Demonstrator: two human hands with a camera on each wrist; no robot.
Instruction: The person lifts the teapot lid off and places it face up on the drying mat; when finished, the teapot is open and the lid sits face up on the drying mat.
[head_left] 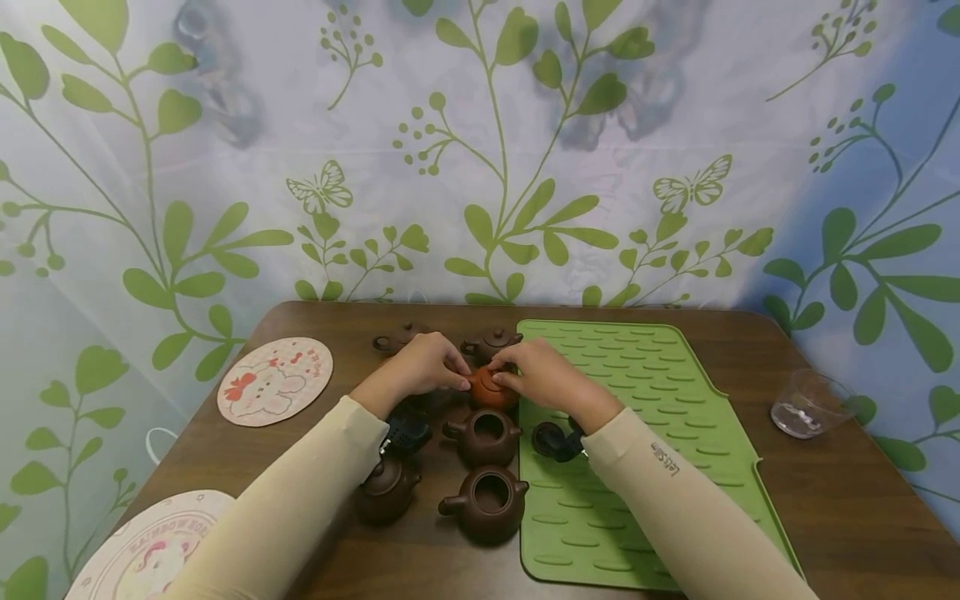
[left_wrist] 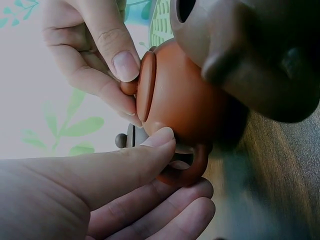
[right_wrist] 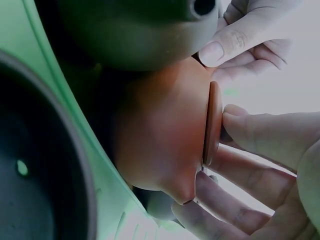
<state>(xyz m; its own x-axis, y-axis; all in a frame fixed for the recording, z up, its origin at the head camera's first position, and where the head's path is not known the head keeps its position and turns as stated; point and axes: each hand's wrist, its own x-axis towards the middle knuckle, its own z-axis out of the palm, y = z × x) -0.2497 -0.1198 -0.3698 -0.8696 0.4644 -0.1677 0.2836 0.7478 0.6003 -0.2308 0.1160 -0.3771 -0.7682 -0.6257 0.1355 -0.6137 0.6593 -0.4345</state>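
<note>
A small orange-red clay teapot (head_left: 491, 390) stands between both hands, its lid (left_wrist: 146, 86) sitting on the opening. My left hand (head_left: 427, 367) pinches the teapot's handle (left_wrist: 187, 172), thumb above and fingers below. The thumb and fingers of my right hand (head_left: 543, 375) pinch the lid's knob (left_wrist: 129, 88); other right fingertips lie by the spout (right_wrist: 182, 192). In front, toward me, stand two dark brown teapots without lids, a nearer one (head_left: 491, 504) and one (head_left: 486, 437) right beside the orange-red pot.
A lidded brown teapot (head_left: 386, 492) is below my left wrist; two more, one left (head_left: 401, 336) and one right (head_left: 495, 342), stand behind the hands. A green mat (head_left: 637, 500) bears a dark round piece (head_left: 549, 438). Round pink-white mats (head_left: 275, 382) lie left, a clear cup (head_left: 798, 412) right.
</note>
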